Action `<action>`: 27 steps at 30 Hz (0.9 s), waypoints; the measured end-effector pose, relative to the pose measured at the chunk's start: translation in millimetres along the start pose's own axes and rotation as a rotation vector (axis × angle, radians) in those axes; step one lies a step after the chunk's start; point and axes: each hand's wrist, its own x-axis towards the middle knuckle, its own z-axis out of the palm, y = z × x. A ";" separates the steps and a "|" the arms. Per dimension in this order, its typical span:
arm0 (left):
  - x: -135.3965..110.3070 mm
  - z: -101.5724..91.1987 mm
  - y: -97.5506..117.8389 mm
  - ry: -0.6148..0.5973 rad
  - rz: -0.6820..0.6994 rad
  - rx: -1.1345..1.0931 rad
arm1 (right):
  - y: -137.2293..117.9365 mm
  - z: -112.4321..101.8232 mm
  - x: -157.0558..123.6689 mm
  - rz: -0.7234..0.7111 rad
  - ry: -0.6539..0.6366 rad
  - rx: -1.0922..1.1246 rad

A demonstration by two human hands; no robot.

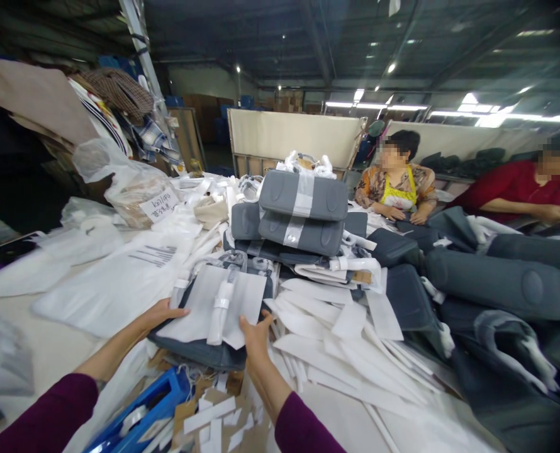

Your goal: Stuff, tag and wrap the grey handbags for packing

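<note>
A dark grey handbag point(199, 353) lies flat in front of me, with a white sheet point(190, 308) over its upper side. A strap or handle wrapped in white point(221, 311) runs down the middle of that sheet. My left hand point(163, 313) grips the left edge of the bag, thumb on top of the sheet. On the right edge, my right hand point(257, 332) holds it the same way, thumb and forefinger spread along the side. The fingers under the bag are hidden. Just beyond it stands a stack of similar grey bags point(303, 195), some banded with clear film.
Loose white sheets point(327, 333) spread to the right, beside more grey bags point(497, 283). A blue tool point(143, 409) and paper scraps point(214, 418) lie nearest me. Plastic bags point(119, 270) cover the left. Two co-workers point(397, 189) sit across the table.
</note>
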 end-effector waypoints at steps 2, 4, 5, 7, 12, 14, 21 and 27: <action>3.6 -2.6 -4.4 -0.003 0.017 -0.008 | -6.2 1.4 0.6 -0.034 -0.008 -0.035; 8.4 -5.7 -8.8 -0.015 0.031 -0.004 | -11.5 2.1 4.8 -0.057 -0.049 -0.068; 11.0 -7.2 -10.7 -0.020 0.033 0.002 | -13.5 2.2 7.7 -0.053 -0.060 -0.081; 16.1 -9.7 -14.0 -0.027 0.029 0.015 | -16.1 2.3 13.7 -0.031 -0.063 -0.091; 24.4 -11.6 -17.9 -0.081 -0.013 -0.006 | -11.7 5.6 19.0 -0.028 -0.047 -0.037; 25.4 -11.6 -17.8 -0.092 -0.021 -0.021 | -7.1 9.1 18.0 -0.035 -0.024 -0.039; 27.1 -15.7 -19.1 -0.091 -0.039 0.003 | -10.8 16.1 20.2 0.019 -0.184 0.025; 26.1 -14.7 -16.7 -0.076 -0.030 0.014 | -27.3 15.1 21.3 0.188 -0.410 0.183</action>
